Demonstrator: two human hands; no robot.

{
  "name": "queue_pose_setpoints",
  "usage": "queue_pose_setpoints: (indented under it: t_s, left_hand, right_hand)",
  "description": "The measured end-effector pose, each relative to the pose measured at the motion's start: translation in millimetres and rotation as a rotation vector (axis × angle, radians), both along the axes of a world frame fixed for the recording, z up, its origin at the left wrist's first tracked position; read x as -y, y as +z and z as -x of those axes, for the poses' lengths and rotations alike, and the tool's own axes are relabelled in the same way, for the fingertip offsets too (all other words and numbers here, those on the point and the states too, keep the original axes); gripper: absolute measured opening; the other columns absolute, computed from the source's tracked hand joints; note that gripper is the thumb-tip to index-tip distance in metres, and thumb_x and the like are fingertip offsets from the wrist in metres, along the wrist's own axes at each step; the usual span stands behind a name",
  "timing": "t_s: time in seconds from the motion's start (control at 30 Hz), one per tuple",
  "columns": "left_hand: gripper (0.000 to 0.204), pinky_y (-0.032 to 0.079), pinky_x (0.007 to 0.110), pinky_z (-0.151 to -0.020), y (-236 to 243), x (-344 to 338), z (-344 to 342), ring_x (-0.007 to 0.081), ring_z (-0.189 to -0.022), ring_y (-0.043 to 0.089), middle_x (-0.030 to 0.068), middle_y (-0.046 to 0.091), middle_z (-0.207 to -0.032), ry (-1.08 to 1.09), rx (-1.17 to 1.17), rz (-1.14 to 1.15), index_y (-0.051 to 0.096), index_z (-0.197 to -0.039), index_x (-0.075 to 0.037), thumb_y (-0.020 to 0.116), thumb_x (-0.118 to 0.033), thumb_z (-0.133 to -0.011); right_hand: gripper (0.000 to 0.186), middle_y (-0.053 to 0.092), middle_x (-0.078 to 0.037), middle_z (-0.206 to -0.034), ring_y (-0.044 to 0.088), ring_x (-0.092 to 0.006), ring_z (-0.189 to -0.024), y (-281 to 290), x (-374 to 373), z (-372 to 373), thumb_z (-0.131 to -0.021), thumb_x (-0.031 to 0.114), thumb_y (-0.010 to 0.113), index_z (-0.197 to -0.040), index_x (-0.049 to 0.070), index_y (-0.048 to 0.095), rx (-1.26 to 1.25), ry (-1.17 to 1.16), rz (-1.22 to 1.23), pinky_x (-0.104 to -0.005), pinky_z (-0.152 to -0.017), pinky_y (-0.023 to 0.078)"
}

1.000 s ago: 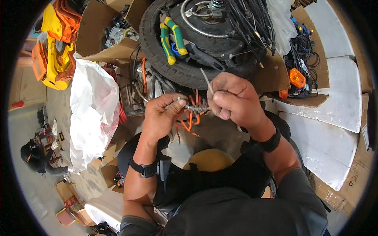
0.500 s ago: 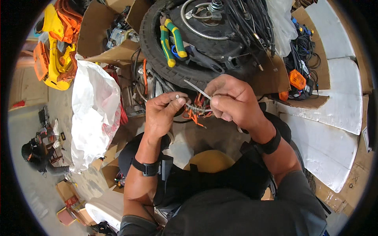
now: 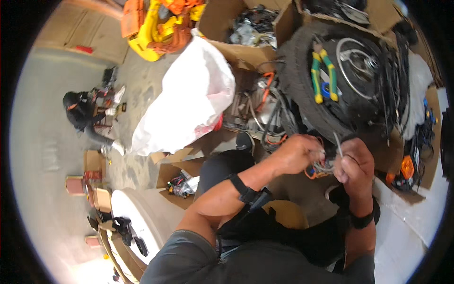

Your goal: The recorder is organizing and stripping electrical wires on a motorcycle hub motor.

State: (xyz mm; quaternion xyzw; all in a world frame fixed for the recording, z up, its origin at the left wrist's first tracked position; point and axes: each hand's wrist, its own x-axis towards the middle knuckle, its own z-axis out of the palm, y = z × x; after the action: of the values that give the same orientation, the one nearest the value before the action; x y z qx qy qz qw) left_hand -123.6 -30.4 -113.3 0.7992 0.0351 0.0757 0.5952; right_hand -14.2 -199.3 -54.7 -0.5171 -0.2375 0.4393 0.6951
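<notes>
My left hand (image 3: 302,154) is closed, its fingertips pinching a small bundle of grey and orange wires (image 3: 321,168); blur hides the exact grip. Just right of it, my right hand (image 3: 355,163) is closed round a thin, light-grey strip (image 3: 337,142) that sticks up past the thumb. The wires lie between both hands. Beyond them rests a wheel with a black tyre (image 3: 302,80), and on it lie pliers (image 3: 335,75) with green and yellow handles.
A white plastic bag (image 3: 189,94) stands left of the wheel. Cardboard boxes (image 3: 243,57) of metal parts and cables surround it. Black cables (image 3: 395,90) drape over the wheel's right side. At far left, another person (image 3: 80,111) in dark clothes sits low.
My view has swung left, so the wheel, bag and hands appear farther right in the picture. Both hands remain close together, with the strip still in the right, now pointing more upright.
</notes>
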Motion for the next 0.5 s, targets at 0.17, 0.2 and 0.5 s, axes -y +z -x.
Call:
queue_pose_setpoints:
  t_s: [0.17, 0.2, 0.5]
  left_hand:
    - [0.008, 0.049, 0.043, -0.071, -3.2, 1.3, 0.8, 0.0366, -0.081, 0.062, 0.0169, 0.063, -0.081, 0.11, 0.0, 0.064, 0.066, -0.08, 0.001, 0.069, -0.006, -0.079]
    - [0.008, 0.049, 0.042, -0.071, -6.8, 0.5, 3.9, 0.0359, -0.08, 0.062, 0.0166, 0.063, -0.081, 0.116, 0.005, 0.028, 0.066, -0.08, 0.002, 0.069, -0.006, -0.079]
    - [0.007, 0.05, 0.031, -0.076, 3.1, -6.8, 14.1, 0.0193, -0.084, 0.063, 0.0097, 0.068, -0.094, 0.163, 0.131, 0.267, 0.068, -0.091, 0.002, 0.067, -0.002, -0.086]
  right_hand:
    - [0.013, 0.052, -0.003, -0.065, 0.043, -0.0062, -0.049, -2.0, -3.8, -0.3, -0.083, 0.004, 0.055, -0.096, 0.001, 0.054, 0.004, -0.105, 0.018, -0.0221, -0.044, 0.034]
    - [0.013, 0.052, -0.002, -0.065, 0.043, -0.0062, -0.049, -2.3, -9.2, -1.5, -0.084, 0.004, 0.055, -0.096, 0.001, 0.053, 0.108, -0.12, 0.124, -0.0221, -0.044, 0.035]
    - [0.012, 0.052, -0.002, -0.067, 0.043, -0.0054, -0.052, 14.5, 3.5, 17.0, -0.082, 0.003, 0.052, -0.094, 0.002, 0.053, 0.188, -0.085, -0.053, -0.0212, -0.047, 0.035]
